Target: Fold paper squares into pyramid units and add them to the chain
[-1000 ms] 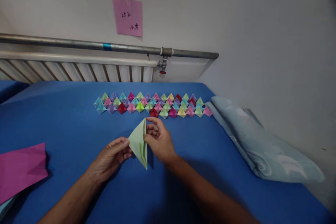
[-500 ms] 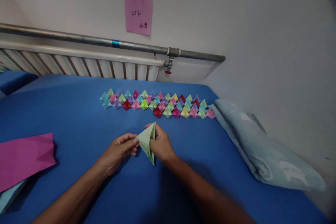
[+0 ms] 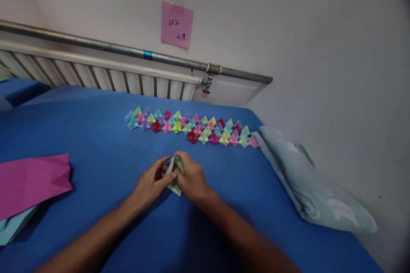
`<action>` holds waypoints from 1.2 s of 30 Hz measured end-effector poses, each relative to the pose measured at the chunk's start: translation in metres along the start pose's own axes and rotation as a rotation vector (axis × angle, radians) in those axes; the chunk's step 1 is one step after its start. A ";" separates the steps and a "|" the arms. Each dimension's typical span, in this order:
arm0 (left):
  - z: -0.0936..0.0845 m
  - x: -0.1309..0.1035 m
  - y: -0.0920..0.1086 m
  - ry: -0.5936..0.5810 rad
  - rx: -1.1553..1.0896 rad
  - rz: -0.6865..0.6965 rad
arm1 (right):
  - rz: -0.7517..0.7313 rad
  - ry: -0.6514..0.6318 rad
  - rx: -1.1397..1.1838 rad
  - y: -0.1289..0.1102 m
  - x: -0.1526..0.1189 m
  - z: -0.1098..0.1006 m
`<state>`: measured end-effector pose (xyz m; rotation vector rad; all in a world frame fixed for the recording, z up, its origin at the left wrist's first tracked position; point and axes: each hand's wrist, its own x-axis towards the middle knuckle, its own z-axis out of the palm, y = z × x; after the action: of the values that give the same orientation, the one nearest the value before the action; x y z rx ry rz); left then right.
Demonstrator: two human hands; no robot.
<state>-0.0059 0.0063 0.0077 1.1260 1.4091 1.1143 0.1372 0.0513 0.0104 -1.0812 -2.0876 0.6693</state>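
A folded pale green paper [image 3: 174, 187] is between my two hands, above the blue surface. My left hand [image 3: 153, 183] grips its left side, thumb on the near face and fingers curled behind. My right hand [image 3: 191, 177] holds the right side, with fingers at the top and the thumb at the paper's opening. Beyond the hands, small folded paper pieces [image 3: 177, 127] in many colours lie in staggered rows on the blue surface [image 3: 96, 145].
At the left lies magenta paper [image 3: 35, 183] over light blue paper [image 3: 19, 224]. A folded grey-blue cloth [image 3: 307, 183] lies at the right. Behind are a radiator [image 3: 105, 76], a metal pipe [image 3: 112, 49] and a pink note [image 3: 177, 24] on the wall.
The green paper has turned and its pocket now opens wider. My left hand has closed in round its side, nearer my right hand. The camera view has shifted slightly.
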 end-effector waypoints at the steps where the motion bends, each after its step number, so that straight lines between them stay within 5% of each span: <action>1: 0.000 -0.001 -0.001 0.020 0.056 0.025 | -0.006 0.005 -0.005 0.001 0.000 0.001; 8: 0.000 -0.007 -0.004 0.077 0.212 0.061 | 0.018 0.018 0.013 0.002 0.002 0.005; 22: -0.002 -0.004 -0.004 0.180 0.116 0.062 | 0.100 -0.055 0.092 0.006 0.002 0.006; 31: 0.000 -0.002 0.009 0.106 -0.316 0.007 | 0.327 0.049 0.469 0.004 -0.001 0.006; 36: -0.005 -0.005 0.019 -0.036 -0.560 -0.080 | 0.308 0.103 0.491 0.009 -0.002 0.004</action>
<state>-0.0086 0.0037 0.0278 0.6772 1.0084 1.3144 0.1395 0.0532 0.0012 -1.1229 -1.5609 1.1764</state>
